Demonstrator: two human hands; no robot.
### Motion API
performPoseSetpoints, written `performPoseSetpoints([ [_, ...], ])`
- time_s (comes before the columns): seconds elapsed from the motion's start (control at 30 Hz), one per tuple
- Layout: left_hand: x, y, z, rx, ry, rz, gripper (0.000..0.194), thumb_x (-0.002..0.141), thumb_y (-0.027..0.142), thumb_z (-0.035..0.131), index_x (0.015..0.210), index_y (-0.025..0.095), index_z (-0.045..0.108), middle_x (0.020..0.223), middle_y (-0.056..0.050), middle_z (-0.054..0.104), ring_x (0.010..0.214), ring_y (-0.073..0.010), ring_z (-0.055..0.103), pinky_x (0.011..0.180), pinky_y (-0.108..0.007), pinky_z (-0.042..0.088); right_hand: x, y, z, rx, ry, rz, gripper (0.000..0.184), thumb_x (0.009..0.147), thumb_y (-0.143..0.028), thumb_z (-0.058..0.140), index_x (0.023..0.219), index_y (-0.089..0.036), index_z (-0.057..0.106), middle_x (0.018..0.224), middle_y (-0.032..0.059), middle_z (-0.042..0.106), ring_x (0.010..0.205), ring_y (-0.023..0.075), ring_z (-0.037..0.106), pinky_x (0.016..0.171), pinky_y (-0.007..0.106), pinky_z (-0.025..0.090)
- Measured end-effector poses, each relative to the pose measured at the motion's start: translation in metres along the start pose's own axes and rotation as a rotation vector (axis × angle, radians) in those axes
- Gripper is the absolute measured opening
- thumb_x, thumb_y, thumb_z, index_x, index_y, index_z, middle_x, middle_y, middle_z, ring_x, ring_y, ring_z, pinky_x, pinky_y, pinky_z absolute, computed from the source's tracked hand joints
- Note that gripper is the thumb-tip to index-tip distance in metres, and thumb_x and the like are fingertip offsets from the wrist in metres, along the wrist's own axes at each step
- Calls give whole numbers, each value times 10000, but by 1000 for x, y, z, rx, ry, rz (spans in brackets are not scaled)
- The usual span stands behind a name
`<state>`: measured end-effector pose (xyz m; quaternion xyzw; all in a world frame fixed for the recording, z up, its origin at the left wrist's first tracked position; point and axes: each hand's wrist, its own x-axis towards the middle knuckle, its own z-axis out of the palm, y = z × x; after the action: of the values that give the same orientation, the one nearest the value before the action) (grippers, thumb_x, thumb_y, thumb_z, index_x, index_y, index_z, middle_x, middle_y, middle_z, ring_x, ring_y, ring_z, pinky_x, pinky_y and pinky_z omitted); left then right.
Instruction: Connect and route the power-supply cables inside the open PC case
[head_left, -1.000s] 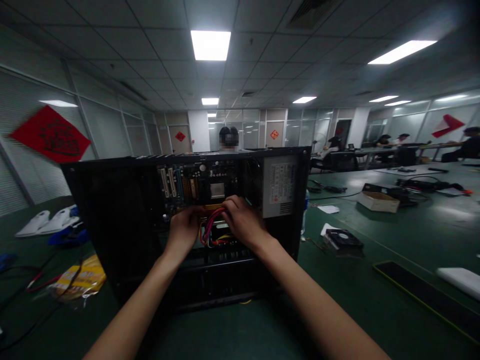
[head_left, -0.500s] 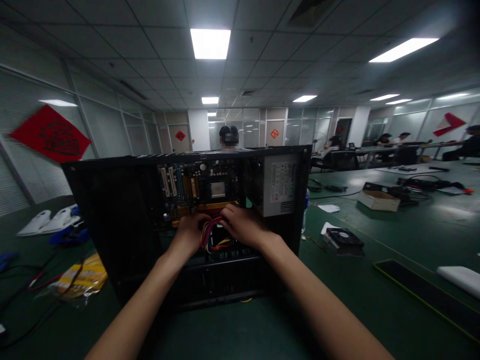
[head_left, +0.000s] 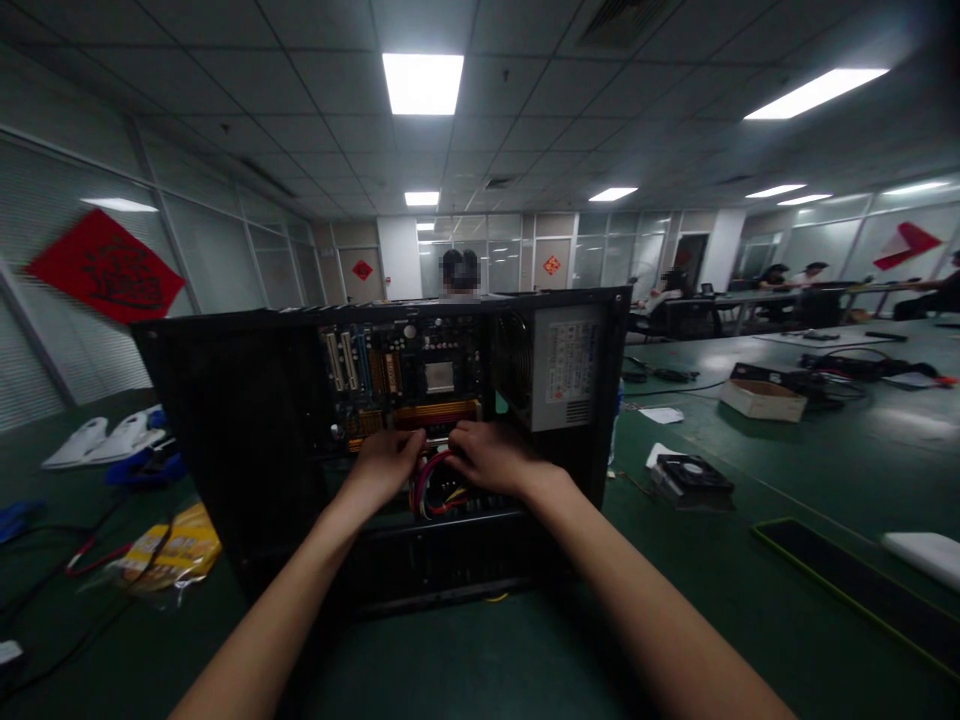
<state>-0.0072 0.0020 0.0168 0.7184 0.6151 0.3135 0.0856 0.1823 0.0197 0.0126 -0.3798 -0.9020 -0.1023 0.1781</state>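
Observation:
An open black computer case (head_left: 225, 450) stands in front of me, its inside facing me. My left hand (head_left: 384, 466) is closed, thumb and fingertips together at the lower edge of the motherboard (head_left: 457, 350). What it pinches is hidden. My right hand (head_left: 491, 457) is closed beside it, its fingertips on the upper end of a multicoloured cable bundle (head_left: 426, 486) that loops down between the hands. A pale narrow strip shows between both hands' fingertips; I cannot tell what part it is. Up and to the right sits the silver power supply (head_left: 562, 370).
On the green table's right side lie a cooling fan (head_left: 690, 480), an open small box (head_left: 761, 400) and a long black mat (head_left: 855, 580). Left are a yellow packet (head_left: 172, 550), white slippers (head_left: 112, 440) and loose cables. People sit farther back.
My left fingers have come out from behind the cables and now pinch higher, near the board's lower edge. The right hand has lowered slightly, and the cable loop hangs lower and narrower.

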Motion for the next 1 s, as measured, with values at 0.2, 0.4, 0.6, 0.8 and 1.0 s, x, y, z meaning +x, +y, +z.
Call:
performPoseSetpoints([
  [0.2, -4, 2, 1, -55, 1, 11, 197, 805, 278, 545, 929, 171, 654, 722, -26, 737, 651, -169, 680, 625, -252, 448, 1, 2, 3, -8, -79, -9, 197, 907, -308, 527, 967, -167, 650, 1024, 79, 659, 897, 191, 628, 685, 263, 406],
  [0.4, -7, 5, 5, -112, 3, 23, 112, 780, 224, 561, 886, 188, 556, 628, 17, 685, 546, -129, 626, 574, -229, 415, 1, 3, 5, 5, -85, 14, 169, 869, -193, 541, 994, -161, 649, 1049, 83, 640, 900, 192, 632, 682, 265, 417],
  [0.6, -8, 5, 7, -106, -23, 14, 92, 783, 210, 562, 867, 197, 528, 595, 36, 655, 550, -129, 615, 568, -228, 397, 0, 3, 5, 4, -101, 7, 185, 865, -186, 529, 1007, -161, 644, 1050, 90, 635, 905, 199, 631, 679, 270, 420],
  [0.8, -8, 6, 6, -68, -33, -3, 95, 789, 200, 556, 882, 194, 538, 628, 25, 670, 573, -137, 622, 589, -237, 395, 0, 1, 5, 5, -105, 10, 202, 866, -183, 519, 1027, -163, 639, 1060, 89, 630, 897, 200, 627, 683, 274, 424],
  [1.0, -7, 6, 7, -28, -1, -11, 63, 784, 190, 581, 834, 192, 543, 636, 14, 658, 607, -145, 623, 589, -235, 390, 0, -1, 4, 8, -100, 22, 182, 861, -185, 535, 1011, -163, 636, 1067, 84, 629, 892, 197, 632, 666, 271, 420],
])
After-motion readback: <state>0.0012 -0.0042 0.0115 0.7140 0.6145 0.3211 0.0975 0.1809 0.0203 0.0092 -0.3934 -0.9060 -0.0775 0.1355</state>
